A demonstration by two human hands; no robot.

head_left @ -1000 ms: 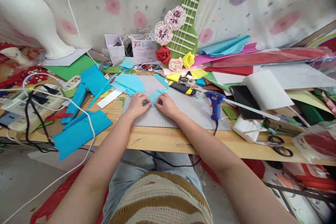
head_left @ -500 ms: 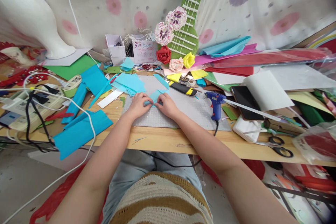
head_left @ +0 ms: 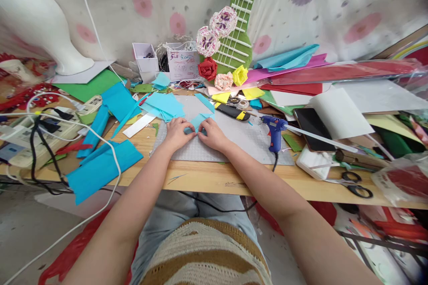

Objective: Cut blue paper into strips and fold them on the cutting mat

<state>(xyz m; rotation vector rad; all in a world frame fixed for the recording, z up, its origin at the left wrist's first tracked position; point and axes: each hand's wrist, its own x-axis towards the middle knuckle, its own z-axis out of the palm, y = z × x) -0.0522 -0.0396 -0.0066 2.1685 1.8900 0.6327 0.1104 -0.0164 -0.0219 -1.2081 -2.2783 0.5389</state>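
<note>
Between my hands is a small piece of light-blue paper (head_left: 198,121), held low over the grey cutting mat (head_left: 234,142). My left hand (head_left: 179,134) pinches its near left edge with thumb and fingers. On the other side my right hand (head_left: 212,135) pinches the near right edge, the two thumbs almost touching. The fingers hide part of the paper. A stack of light-blue paper pieces (head_left: 164,106) lies just beyond my left hand, and a light-blue strip (head_left: 204,102) lies beyond the right. A black and yellow utility knife (head_left: 232,111) rests at the mat's far edge.
Right of the mat stand a blue glue gun (head_left: 274,132), a phone (head_left: 312,129) and scissors (head_left: 354,183). Blue crepe paper (head_left: 103,169), white cables and a power strip (head_left: 43,142) crowd the left. Paper flowers (head_left: 207,69) and a white box (head_left: 183,65) are at the back.
My hands stay in nearly the same place, still pinching the light-blue paper; the fingers shift only slightly. The whole view has moved a little.
</note>
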